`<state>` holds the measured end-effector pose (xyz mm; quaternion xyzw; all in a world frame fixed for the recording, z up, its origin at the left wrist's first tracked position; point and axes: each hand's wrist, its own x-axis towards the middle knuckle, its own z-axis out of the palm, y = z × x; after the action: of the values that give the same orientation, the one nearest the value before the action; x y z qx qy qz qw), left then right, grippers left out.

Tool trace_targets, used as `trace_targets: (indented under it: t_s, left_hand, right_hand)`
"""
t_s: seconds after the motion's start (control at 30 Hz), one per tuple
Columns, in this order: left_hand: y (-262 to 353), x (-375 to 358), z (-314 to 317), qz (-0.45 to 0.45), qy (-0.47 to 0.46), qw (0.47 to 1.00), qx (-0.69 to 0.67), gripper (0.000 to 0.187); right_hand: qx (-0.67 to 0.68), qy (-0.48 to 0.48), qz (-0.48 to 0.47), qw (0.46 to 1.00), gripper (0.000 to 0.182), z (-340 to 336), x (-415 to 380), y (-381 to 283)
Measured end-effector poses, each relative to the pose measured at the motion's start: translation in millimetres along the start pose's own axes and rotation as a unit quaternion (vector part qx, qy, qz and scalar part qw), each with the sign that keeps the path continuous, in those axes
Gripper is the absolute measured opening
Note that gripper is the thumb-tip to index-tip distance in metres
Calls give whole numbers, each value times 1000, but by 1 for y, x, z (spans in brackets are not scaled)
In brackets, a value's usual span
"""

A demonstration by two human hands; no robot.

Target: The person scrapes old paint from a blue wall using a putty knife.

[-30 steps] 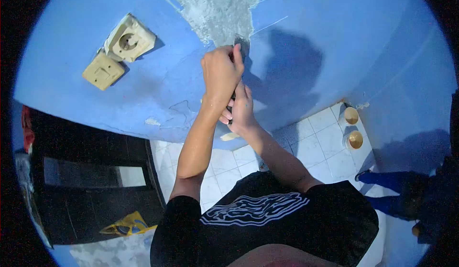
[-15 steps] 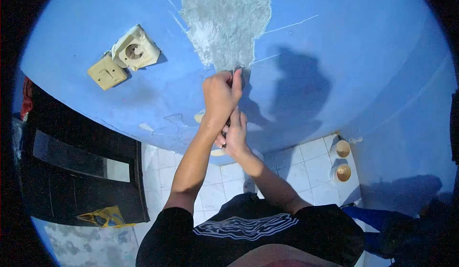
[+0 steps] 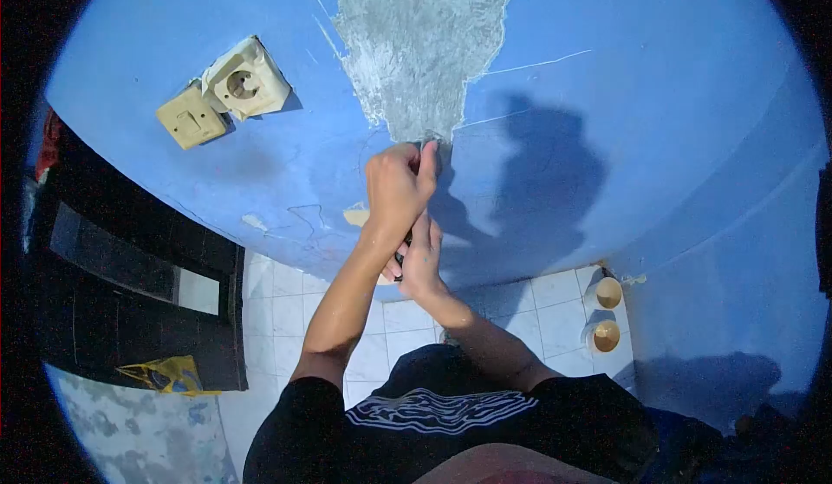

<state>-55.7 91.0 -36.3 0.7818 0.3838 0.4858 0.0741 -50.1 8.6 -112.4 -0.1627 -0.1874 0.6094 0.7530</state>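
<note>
On the blue wall (image 3: pixel 555 77), a rough grey patch (image 3: pixel 416 51) of bared surface reaches down to my hands. My left hand (image 3: pixel 399 185) is closed at the patch's lower end, thumb pointing up, around the upper part of a scraper. Just below it, my right hand (image 3: pixel 422 263) is wrapped about the scraper's dark handle (image 3: pixel 400 261). The blade end sits against the wall and is mostly hidden by my left fingers. Thin scratch lines run beside the patch.
A loose socket (image 3: pixel 243 85) and a switch (image 3: pixel 192 120) stick out from the wall at upper left. Two cups (image 3: pixel 607 293) stand on the white floor tiles (image 3: pixel 559 324) at right. A dark panel (image 3: pixel 139 267) with a yellow bag (image 3: pixel 178 374) is at left.
Both hands have slid slightly down in view, as the whole view has shifted a little. More bare grey shows just above my left hand. Both grips stay the same.
</note>
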Motion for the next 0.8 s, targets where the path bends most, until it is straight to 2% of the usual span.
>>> trace_targets:
  t_s: [0.1, 0.27, 0.37, 0.43, 0.5, 0.57, 0.63, 0.7, 0.77, 0.8]
  left_hand:
    - [-3, -2, 2, 18, -1, 1000, -5, 40]
    - [-4, -10, 3, 17, 33, 999, -11, 40]
    - [2, -6, 3, -24, -4, 1000, 16, 37]
    - [3, -13, 3, 6, 31, 999, 16, 37]
    - [4, -14, 4, -14, 48, 999, 20, 37]
    - [11, -7, 7, -29, 57, 998, 20, 38]
    - [26, 8, 12, 20, 95, 995, 27, 38]
    - [29, 3, 11, 23, 113, 993, 21, 39]
    - [21, -17, 11, -52, 106, 993, 25, 41]
    - [17, -23, 15, -78, 114, 990, 14, 42]
  right_hand:
    - [6, 32, 3, 999, 38, 5, 1, 3]
    - [-43, 15, -30, 999, 38, -8, 6, 8]
    - [-56, 19, -26, 998, 36, -6, 5, 5]
    - [-57, 25, -13, 998, 34, -8, 1, 3]
    - [-64, -9, 16, 998, 33, -18, 0, 2]
    - [-77, -4, 10, 997, 33, -18, 11, -14]
    - [-144, -30, -32, 989, 32, -20, 18, -30]
    - [-130, -15, -24, 991, 32, -14, 7, -35]
    - [-63, -33, 59, 996, 33, -23, -6, -27]
    - [-99, -21, 53, 993, 34, -31, -7, -24]
